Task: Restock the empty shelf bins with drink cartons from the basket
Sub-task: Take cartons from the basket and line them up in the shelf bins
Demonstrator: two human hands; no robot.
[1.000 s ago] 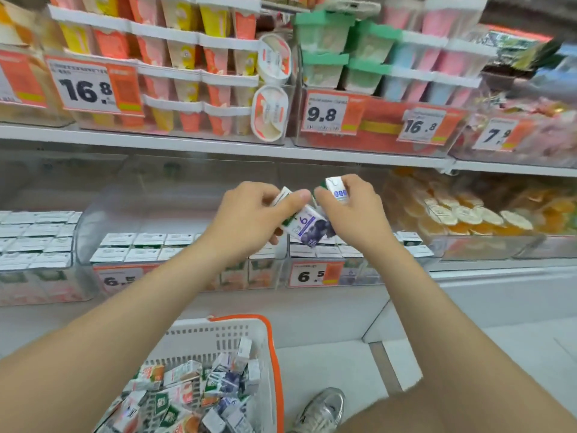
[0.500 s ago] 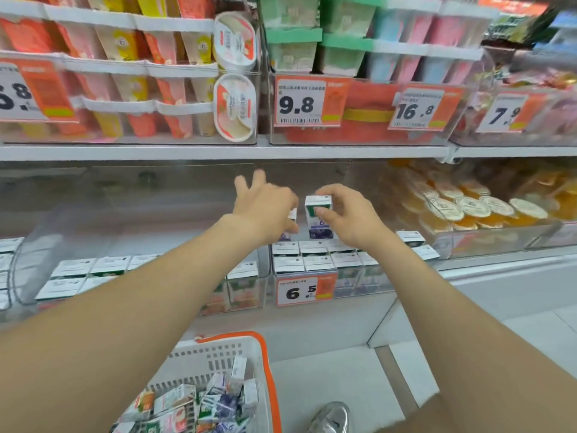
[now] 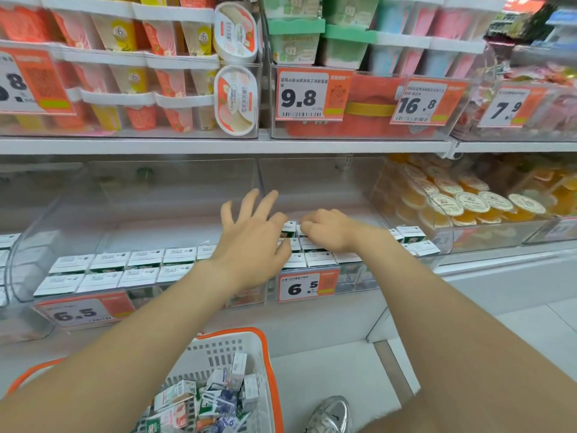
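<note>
Both my hands reach into a clear shelf bin (image 3: 315,185) on the lower shelf, where small white-topped drink cartons (image 3: 318,259) stand in rows. My right hand (image 3: 331,229) curls its fingers on one drink carton (image 3: 288,230) at the back of the rows, set down among the others. My left hand (image 3: 249,245) hovers just left of it with fingers spread, holding nothing. The neighbouring bin (image 3: 175,189) to the left has two front rows of cartons (image 3: 125,267) and a bare back. Below, a white basket with an orange rim (image 3: 268,354) holds several loose cartons (image 3: 212,398).
A 6.5 price tag (image 3: 307,287) hangs on the bin's front. Jelly cups (image 3: 468,201) fill the bin to the right. The upper shelf edge (image 3: 218,145) runs just above my hands, with dessert cups stacked on it. My shoe (image 3: 331,414) stands beside the basket.
My right hand lowered the upright carton into the back of the rows. My left hand let go of its carton, moved forward and spread its fingers. The view shifted slightly left.
</note>
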